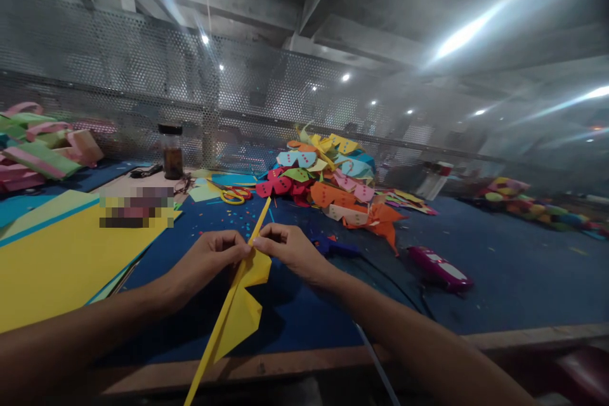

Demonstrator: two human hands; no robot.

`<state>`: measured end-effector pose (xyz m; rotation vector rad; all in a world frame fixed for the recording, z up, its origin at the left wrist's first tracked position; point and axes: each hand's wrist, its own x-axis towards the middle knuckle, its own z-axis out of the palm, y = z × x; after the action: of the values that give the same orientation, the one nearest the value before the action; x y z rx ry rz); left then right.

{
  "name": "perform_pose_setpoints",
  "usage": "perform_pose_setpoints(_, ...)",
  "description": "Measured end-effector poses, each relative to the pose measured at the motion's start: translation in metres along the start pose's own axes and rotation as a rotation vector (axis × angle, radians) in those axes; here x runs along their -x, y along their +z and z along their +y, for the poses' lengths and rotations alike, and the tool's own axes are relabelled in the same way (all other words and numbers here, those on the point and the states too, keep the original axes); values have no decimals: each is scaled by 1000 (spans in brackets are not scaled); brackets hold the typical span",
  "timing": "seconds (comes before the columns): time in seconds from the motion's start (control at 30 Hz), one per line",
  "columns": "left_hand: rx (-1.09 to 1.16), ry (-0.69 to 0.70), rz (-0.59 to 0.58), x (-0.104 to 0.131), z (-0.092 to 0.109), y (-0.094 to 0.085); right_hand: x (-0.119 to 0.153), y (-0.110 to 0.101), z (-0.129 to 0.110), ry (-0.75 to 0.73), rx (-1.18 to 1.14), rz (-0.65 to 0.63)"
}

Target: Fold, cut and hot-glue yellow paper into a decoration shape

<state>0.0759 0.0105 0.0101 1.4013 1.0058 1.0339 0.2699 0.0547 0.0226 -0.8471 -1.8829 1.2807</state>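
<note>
Both hands meet over the front of the blue table, pinching a folded yellow paper piece [238, 314]. A long narrow yellow strip runs along one side of it, and the other side has scalloped, wing-like edges. My left hand [209, 260] closes on the strip from the left, thumb and forefinger together. My right hand [290, 250] pinches the same spot from the right, its fingertips close to those of the left. The paper slants from the middle of the table down past its front edge. Just beyond the hands lies a heap of colourful dotted paper cut-outs [345, 189].
Yellow-handled scissors [235, 195] lie among paper scraps. Large yellow sheets [71, 260] spread at left, near a dark-lidded jar [172, 155]. To the right are a blue glue gun [335, 245] with a cord and a purple-and-white device [440, 268]. Perforated metal panel [257, 98] stands behind.
</note>
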Motion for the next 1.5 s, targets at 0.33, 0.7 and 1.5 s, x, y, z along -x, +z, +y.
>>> perform_pose_setpoints(0.33, 10, -41, 12, 1, 4, 3, -1, -2, 2, -25, 72, 10)
perform_pose_setpoints(0.7, -64, 2, 39, -1, 1, 3, 0, 0, 3, -56, 93, -13)
perform_pose_setpoints(1.5, 31, -98, 59, 0, 2, 7, 4, 4, 9, -249, 320, 102)
